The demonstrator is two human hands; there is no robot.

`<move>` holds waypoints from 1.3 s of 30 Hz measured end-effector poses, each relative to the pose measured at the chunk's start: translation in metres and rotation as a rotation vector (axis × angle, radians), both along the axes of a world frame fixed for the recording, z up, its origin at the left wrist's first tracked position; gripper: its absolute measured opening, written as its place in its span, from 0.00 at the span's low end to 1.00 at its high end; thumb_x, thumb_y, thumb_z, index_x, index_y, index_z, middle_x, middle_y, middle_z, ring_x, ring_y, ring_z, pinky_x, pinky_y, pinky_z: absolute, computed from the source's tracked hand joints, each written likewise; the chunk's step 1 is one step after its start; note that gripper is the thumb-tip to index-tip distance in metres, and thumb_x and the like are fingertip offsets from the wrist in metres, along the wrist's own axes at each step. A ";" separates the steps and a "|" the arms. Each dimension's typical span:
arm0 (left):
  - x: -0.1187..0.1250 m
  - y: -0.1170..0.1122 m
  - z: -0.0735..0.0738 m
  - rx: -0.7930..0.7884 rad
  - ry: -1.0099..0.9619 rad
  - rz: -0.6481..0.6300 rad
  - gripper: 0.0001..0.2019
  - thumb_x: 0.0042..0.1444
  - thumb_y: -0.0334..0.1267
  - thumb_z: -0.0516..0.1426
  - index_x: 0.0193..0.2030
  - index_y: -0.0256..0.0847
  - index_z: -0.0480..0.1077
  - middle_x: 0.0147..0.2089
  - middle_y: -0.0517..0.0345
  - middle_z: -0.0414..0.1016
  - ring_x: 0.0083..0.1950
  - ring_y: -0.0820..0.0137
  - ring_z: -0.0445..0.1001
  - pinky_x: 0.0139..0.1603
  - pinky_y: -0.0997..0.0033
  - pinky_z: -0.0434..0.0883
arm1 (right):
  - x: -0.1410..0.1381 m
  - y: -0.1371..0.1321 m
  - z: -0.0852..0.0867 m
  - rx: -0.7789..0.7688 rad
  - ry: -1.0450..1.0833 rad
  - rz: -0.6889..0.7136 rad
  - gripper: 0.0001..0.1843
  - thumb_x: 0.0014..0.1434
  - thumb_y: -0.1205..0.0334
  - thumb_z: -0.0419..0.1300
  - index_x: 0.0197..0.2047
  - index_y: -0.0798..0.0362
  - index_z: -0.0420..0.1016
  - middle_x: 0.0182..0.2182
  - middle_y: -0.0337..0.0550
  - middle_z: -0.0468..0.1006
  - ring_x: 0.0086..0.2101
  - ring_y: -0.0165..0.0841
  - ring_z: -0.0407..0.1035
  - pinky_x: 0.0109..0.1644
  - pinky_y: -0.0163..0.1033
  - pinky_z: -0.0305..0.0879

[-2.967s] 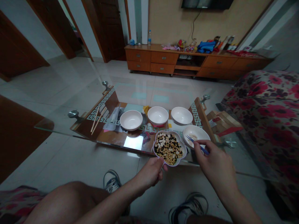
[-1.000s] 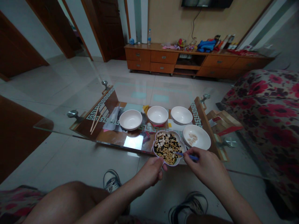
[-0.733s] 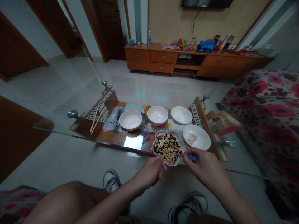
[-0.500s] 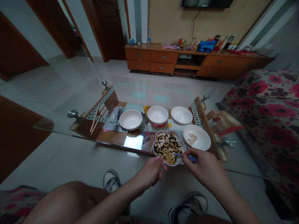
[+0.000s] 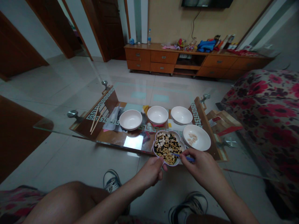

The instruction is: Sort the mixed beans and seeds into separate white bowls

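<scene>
A flower-shaped bowl (image 5: 157, 139) of mixed black, yellow and white beans sits at the near edge of the glass table (image 5: 58, 121). My left hand (image 5: 150, 171) grips its near rim. My right hand (image 5: 202, 168) pinches blue tweezers (image 5: 183, 157), whose tips reach into the beans from the right. Just right of that bowl stands a white bowl (image 5: 199, 141) with a few pale beans in it.
Three empty white bowls (image 5: 130, 119), (image 5: 158, 114), (image 5: 181, 115) stand in a row behind. Wooden chopsticks (image 5: 95, 118) lie at the left on the shelf below. A floral sofa (image 5: 268, 105) is at the right, a wooden cabinet (image 5: 187, 60) by the far wall. My knee (image 5: 70, 199) is lower left.
Three seconds ago the tweezers were over the white bowl at the right. My right hand has come back left and the tips are now in the bean bowl. My left hand has stayed put.
</scene>
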State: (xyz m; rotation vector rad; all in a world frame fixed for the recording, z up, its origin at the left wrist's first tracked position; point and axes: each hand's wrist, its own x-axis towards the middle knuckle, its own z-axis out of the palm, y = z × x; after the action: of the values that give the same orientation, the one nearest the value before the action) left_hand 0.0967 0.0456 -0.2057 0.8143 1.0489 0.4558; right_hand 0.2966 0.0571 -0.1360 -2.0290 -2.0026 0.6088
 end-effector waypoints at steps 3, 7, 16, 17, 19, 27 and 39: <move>-0.001 0.000 0.001 0.009 -0.002 0.002 0.25 0.60 0.64 0.44 0.34 0.42 0.64 0.13 0.70 0.56 0.12 0.78 0.46 0.14 0.78 0.45 | -0.001 0.000 0.000 -0.017 0.014 -0.012 0.15 0.58 0.49 0.56 0.33 0.46 0.80 0.29 0.41 0.82 0.31 0.37 0.75 0.32 0.37 0.60; -0.002 -0.001 0.001 0.005 0.000 0.001 0.26 0.60 0.64 0.44 0.35 0.42 0.65 0.14 0.70 0.56 0.12 0.78 0.46 0.15 0.78 0.46 | -0.002 0.000 0.000 -0.033 0.032 -0.003 0.15 0.58 0.48 0.56 0.33 0.46 0.80 0.30 0.41 0.82 0.32 0.38 0.75 0.33 0.37 0.61; -0.001 -0.001 -0.002 0.004 0.004 0.002 0.26 0.59 0.65 0.45 0.35 0.42 0.65 0.14 0.70 0.57 0.12 0.78 0.45 0.14 0.78 0.45 | 0.000 0.000 -0.003 0.031 0.073 0.044 0.18 0.61 0.47 0.54 0.34 0.48 0.80 0.30 0.43 0.82 0.30 0.37 0.76 0.33 0.37 0.63; -0.001 -0.001 -0.002 0.000 0.005 0.001 0.26 0.59 0.65 0.45 0.35 0.42 0.65 0.14 0.70 0.57 0.12 0.78 0.45 0.14 0.78 0.46 | 0.000 0.000 -0.003 0.045 0.075 0.040 0.18 0.61 0.47 0.55 0.34 0.48 0.80 0.30 0.43 0.82 0.30 0.37 0.76 0.32 0.36 0.62; -0.002 -0.001 -0.001 0.001 0.004 -0.005 0.27 0.59 0.66 0.44 0.35 0.42 0.65 0.14 0.70 0.56 0.12 0.78 0.46 0.15 0.78 0.46 | 0.003 0.001 -0.002 0.081 0.061 0.012 0.18 0.61 0.46 0.55 0.34 0.47 0.80 0.29 0.41 0.82 0.29 0.36 0.75 0.31 0.36 0.61; -0.005 -0.001 0.001 -0.006 0.025 -0.009 0.27 0.60 0.64 0.44 0.35 0.41 0.66 0.15 0.69 0.57 0.13 0.79 0.46 0.16 0.77 0.45 | 0.018 0.002 0.010 0.295 -0.220 -0.275 0.20 0.60 0.44 0.54 0.36 0.47 0.81 0.22 0.43 0.79 0.24 0.39 0.73 0.26 0.37 0.55; -0.004 0.000 0.002 -0.019 0.021 -0.012 0.27 0.60 0.65 0.44 0.35 0.41 0.65 0.14 0.70 0.56 0.13 0.79 0.45 0.16 0.78 0.44 | 0.017 0.002 0.014 0.313 -0.264 -0.336 0.20 0.61 0.44 0.53 0.39 0.48 0.80 0.23 0.46 0.79 0.24 0.41 0.73 0.26 0.39 0.55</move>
State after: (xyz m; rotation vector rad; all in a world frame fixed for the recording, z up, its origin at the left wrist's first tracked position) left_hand 0.0931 0.0455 -0.2036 0.8097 1.0655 0.4268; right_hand 0.3133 0.0591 -0.1218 -2.2561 -1.6871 -0.0407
